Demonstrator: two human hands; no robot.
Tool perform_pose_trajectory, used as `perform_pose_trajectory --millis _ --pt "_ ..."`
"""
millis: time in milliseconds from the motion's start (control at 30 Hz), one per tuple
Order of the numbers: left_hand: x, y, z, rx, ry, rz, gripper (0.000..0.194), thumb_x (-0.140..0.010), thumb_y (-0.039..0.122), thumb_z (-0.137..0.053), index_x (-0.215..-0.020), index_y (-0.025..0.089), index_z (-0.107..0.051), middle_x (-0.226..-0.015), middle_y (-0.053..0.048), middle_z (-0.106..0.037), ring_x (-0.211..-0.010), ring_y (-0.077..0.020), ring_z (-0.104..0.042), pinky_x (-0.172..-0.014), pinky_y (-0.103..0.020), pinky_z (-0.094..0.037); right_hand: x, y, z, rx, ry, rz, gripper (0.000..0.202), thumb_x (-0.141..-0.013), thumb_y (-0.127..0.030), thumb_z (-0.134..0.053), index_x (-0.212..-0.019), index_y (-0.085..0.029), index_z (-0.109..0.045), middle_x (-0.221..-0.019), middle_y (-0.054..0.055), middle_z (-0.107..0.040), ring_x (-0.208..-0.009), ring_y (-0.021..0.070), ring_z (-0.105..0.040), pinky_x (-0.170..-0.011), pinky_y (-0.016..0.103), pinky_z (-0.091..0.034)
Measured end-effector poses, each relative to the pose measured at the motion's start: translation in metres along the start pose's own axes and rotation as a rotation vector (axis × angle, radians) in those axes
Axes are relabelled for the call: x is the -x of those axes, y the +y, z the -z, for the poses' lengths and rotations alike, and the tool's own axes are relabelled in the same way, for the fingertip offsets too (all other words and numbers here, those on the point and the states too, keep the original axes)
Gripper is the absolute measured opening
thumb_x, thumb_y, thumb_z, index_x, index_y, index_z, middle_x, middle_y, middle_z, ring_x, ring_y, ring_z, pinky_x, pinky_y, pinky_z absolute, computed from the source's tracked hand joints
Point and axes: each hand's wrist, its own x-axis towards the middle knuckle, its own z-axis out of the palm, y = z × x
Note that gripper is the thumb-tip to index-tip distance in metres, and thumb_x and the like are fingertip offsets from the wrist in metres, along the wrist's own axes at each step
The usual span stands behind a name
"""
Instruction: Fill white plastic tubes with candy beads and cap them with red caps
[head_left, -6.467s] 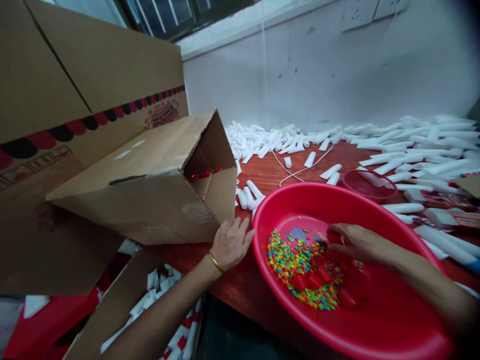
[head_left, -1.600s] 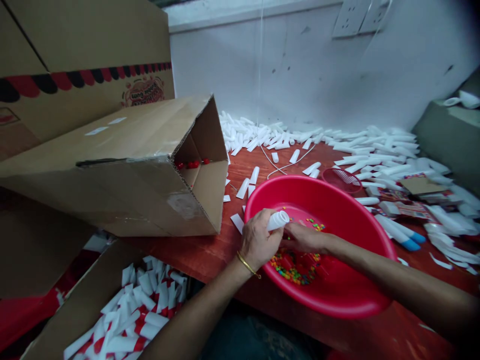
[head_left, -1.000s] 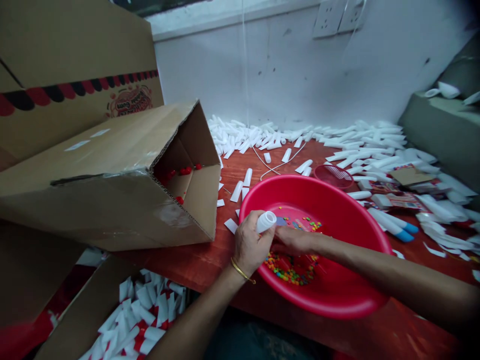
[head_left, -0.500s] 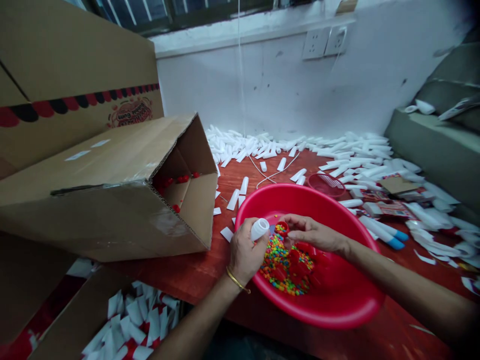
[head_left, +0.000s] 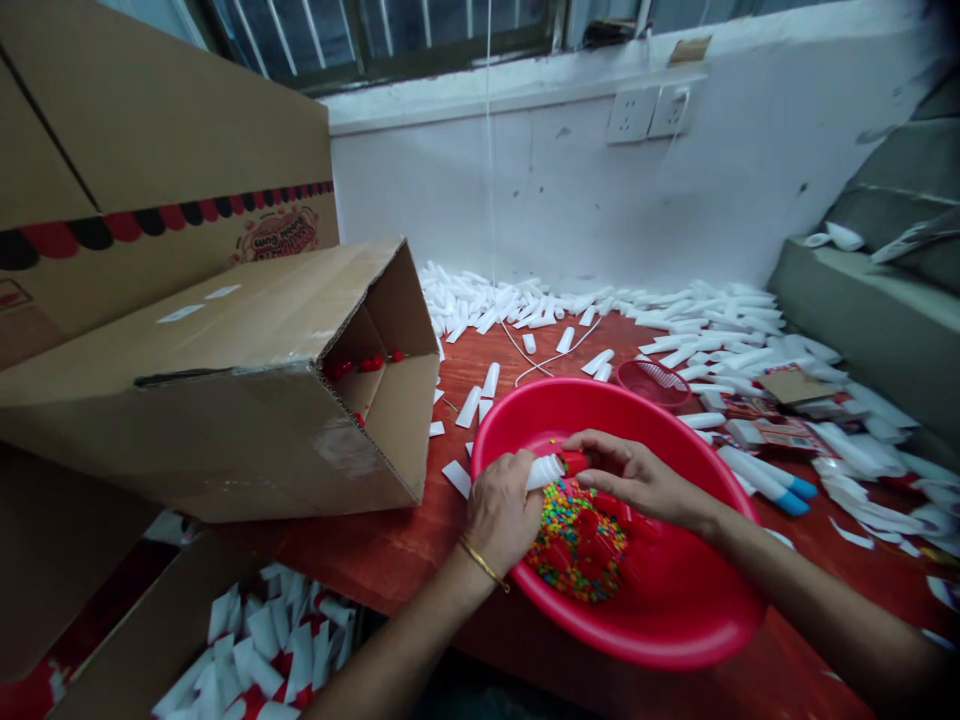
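Observation:
A white tube [head_left: 544, 472] is gripped in my left hand [head_left: 504, 508], its open neck pointing right. Between the fingers of my right hand [head_left: 634, 475] is a small red cup [head_left: 574, 462], its mouth turned toward the tube's neck; the two meet or nearly meet. Both hands are over the left part of a large red basin [head_left: 697, 620]. Below them in the basin lie many small colourful candies [head_left: 562, 520] and several red cups [head_left: 592, 540].
An open cardboard box [head_left: 300, 430] with red pieces inside lies left. White tubes [head_left: 712, 310] pile along the wall and right side. A red mesh basket [head_left: 652, 384] stands behind the basin. Lower left, a carton holds red-capped white tubes [head_left: 262, 640].
The tube has turned from pointing up to pointing right. The red cup, upright with candies before, is tipped sideways against or near the tube's neck. The view has shifted slightly.

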Motion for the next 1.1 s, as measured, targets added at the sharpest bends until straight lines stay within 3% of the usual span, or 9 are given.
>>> perform_pose_trajectory --millis 167,400,533,667,767,900,1100 --pt "0.002 0.005 0.001 -0.130 -0.016 0.018 0.013 -0.077 0.012 -0.044 -0.087 0.020 -0.050 -0.080 -0.003 -0.055 -0.077 -0.0196 -0.051 -0.066 -0.029 -0.035 0.003 0.000 -0.002 0.137 0.062 0.050 0.026 -0.080 -0.029 -0.059 -0.105 -0.021 -0.055 -0.088 0.002 -0.055 -0.076 0.0138 -0.051 -0.067 0.027 -0.045" --pt "0.001 0.003 0.002 0.033 -0.006 0.028 0.018 -0.078 0.013 -0.044 -0.094 0.020 -0.049 -0.083 -0.002 -0.057 -0.079 -0.0183 -0.053 -0.068 -0.028 -0.037 0.003 0.013 -0.007 -0.409 0.112 -0.200 0.034 -0.073 -0.037 -0.066 -0.103 -0.025 -0.056 -0.092 0.001 -0.058 -0.072 0.0124 -0.058 -0.071 0.030 -0.050" --pt "0.001 0.004 0.003 0.021 -0.012 0.037 0.021 -0.078 0.012 -0.044 -0.097 0.020 -0.050 -0.084 -0.002 -0.057 -0.080 -0.0191 -0.053 -0.068 -0.028 -0.038 0.004 0.017 -0.005 -0.452 0.147 -0.221 0.036 -0.072 -0.038 -0.067 -0.103 -0.024 -0.055 -0.096 0.003 -0.058 -0.075 0.0140 -0.060 -0.072 0.031 -0.051" --pt "0.000 0.006 0.004 -0.073 -0.040 0.034 0.021 -0.077 0.012 -0.044 -0.095 0.020 -0.052 -0.082 -0.003 -0.056 -0.078 -0.0198 -0.053 -0.066 -0.030 -0.038 0.004 0.011 -0.004 -0.230 0.121 -0.153 0.035 -0.078 -0.038 -0.061 -0.108 -0.023 -0.051 -0.089 0.003 -0.059 -0.074 0.0147 -0.060 -0.074 0.033 -0.051" --pt "-0.001 0.007 0.004 -0.090 -0.048 0.015 0.022 -0.077 0.011 -0.043 -0.095 0.020 -0.052 -0.083 -0.003 -0.057 -0.079 -0.0201 -0.053 -0.067 -0.030 -0.039 0.004 -0.003 -0.003 0.103 0.142 -0.011 0.028 -0.082 -0.036 -0.056 -0.106 -0.022 -0.051 -0.094 0.006 -0.057 -0.082 0.0179 -0.058 -0.074 0.034 -0.051" --pt "0.000 0.005 0.004 -0.056 -0.043 0.000 0.023 -0.076 0.010 -0.043 -0.096 0.019 -0.051 -0.082 -0.003 -0.057 -0.079 -0.0198 -0.053 -0.067 -0.029 -0.039 0.003 -0.024 0.001 0.547 0.054 0.194 0.025 -0.086 -0.027 -0.049 -0.111 -0.023 -0.052 -0.105 0.010 -0.055 -0.096 0.0220 -0.054 -0.080 0.037 -0.048" --pt "0.001 0.005 0.004 0.027 -0.027 0.002 0.023 -0.077 0.011 -0.045 -0.097 0.020 -0.051 -0.083 -0.002 -0.058 -0.079 -0.0188 -0.054 -0.068 -0.028 -0.040 -0.002 -0.030 0.009 0.707 -0.046 0.231 0.036 -0.089 -0.024 -0.045 -0.124 -0.027 -0.043 -0.115 0.009 -0.050 -0.104 0.0214 -0.051 -0.084 0.036 -0.046"
